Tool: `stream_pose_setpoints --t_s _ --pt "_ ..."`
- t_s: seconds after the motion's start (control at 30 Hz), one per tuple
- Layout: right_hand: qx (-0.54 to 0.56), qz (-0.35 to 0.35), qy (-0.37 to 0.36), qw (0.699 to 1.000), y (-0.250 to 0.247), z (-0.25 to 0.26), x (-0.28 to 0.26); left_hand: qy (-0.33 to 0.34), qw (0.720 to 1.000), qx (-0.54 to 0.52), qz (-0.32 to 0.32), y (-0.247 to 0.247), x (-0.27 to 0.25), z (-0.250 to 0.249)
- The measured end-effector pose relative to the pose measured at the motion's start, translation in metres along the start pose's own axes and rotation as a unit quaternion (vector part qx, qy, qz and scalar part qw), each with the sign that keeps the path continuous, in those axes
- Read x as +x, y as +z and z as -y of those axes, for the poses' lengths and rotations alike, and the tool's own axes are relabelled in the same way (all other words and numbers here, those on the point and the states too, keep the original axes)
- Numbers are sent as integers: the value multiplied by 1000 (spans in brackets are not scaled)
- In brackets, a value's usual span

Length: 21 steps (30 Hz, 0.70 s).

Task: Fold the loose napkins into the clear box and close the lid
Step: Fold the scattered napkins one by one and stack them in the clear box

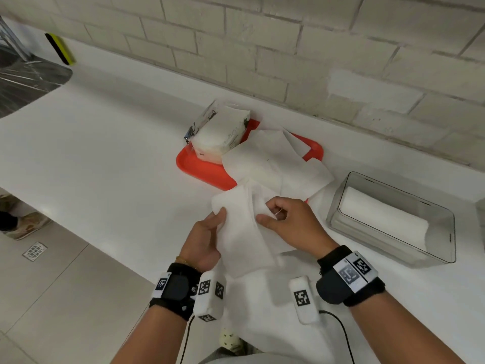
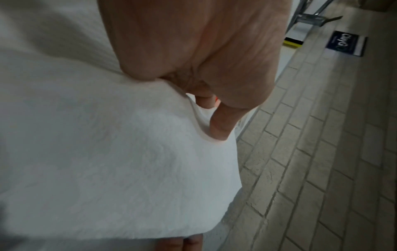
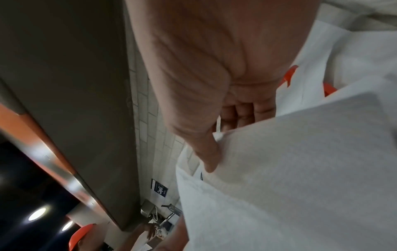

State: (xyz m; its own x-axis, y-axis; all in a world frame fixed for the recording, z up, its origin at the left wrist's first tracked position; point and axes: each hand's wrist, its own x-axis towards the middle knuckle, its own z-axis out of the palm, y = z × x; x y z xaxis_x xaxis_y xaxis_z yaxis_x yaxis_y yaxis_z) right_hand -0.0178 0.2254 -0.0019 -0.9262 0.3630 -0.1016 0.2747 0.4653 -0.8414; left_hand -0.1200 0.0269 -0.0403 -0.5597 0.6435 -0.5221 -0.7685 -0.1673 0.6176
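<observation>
I hold a white napkin (image 1: 241, 227) above the counter's front, partly folded lengthwise. My left hand (image 1: 207, 237) grips its left edge, thumb on top and fingers underneath. My right hand (image 1: 286, 222) pinches the napkin's right fold between thumb and curled fingers. The wrist views show the same napkin (image 2: 111, 161) (image 3: 290, 169) draped over the fingers of the left hand (image 2: 206, 81) and right hand (image 3: 214, 105). Several loose napkins (image 1: 278, 164) lie spread over the red tray (image 1: 199, 166). The clear box (image 1: 393, 222) stands to the right, lid off, with folded napkins inside.
An opened pack of napkins (image 1: 220, 132) sits on the tray's far left. The white counter (image 1: 105, 153) runs along a brick wall (image 1: 315, 61). A steel sink (image 1: 26, 80) and a yellow-black object (image 1: 61, 48) lie far left. A grey object (image 1: 480, 214) shows at the right edge.
</observation>
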Motion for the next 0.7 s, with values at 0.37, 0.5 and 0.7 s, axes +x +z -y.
stream_pose_setpoints --t_s 0.37,0.5,0.7 --pt "62 99 60 991 6 -4 -22 28 998 -51 -18 19 13 13" --pt "16 5 59 998 13 -19 -26 58 995 -72 -34 15 17 17" --pt "227 -75 98 966 -9 -28 -35 156 982 84 -65 -10 10 8"
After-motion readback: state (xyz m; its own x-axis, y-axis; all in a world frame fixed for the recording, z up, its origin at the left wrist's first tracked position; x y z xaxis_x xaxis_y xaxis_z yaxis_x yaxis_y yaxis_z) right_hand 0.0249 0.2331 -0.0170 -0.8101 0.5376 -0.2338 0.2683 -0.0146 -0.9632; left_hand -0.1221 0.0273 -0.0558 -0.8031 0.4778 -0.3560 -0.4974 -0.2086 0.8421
